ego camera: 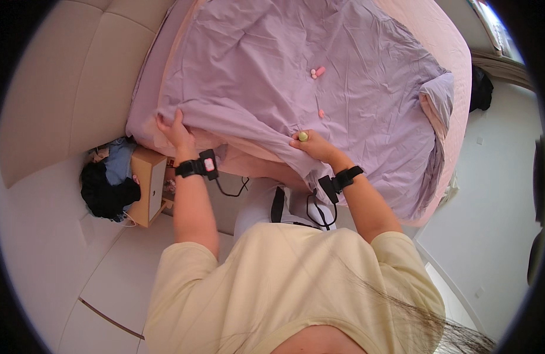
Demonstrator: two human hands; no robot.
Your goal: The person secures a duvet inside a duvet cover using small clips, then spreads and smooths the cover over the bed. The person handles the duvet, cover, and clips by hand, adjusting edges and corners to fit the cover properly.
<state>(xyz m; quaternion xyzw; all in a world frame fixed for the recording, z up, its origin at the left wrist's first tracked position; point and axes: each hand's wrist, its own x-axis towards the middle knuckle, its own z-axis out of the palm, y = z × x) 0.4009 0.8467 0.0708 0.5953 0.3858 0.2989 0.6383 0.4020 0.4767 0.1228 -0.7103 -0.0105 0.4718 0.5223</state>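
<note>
A lilac quilt cover [263, 57] with a peach underside spreads over the bed before me. My left hand [177, 132] grips its near edge toward the headboard, thumb up. My right hand [315, 145] pinches the same edge farther right, where the fabric bunches below the fingers. A small yellow-green rounded knob [303, 136] shows at the right thumb and fingers; whether it is held or fixed to the cloth is unclear. Between the hands the edge is lifted in a long fold. Beyond my right hand lie a small pink piece [321, 113] and a cluster of pink pieces [319, 72].
A padded beige headboard [46, 88] rises at left. Beside it a wooden nightstand [149, 186] bears black and denim clothes [111, 181]. The quilt's far right corner [438, 101] is folded over. A black item [480, 88] stands beyond the bed. Cables hang from my wrist-worn devices [209, 163].
</note>
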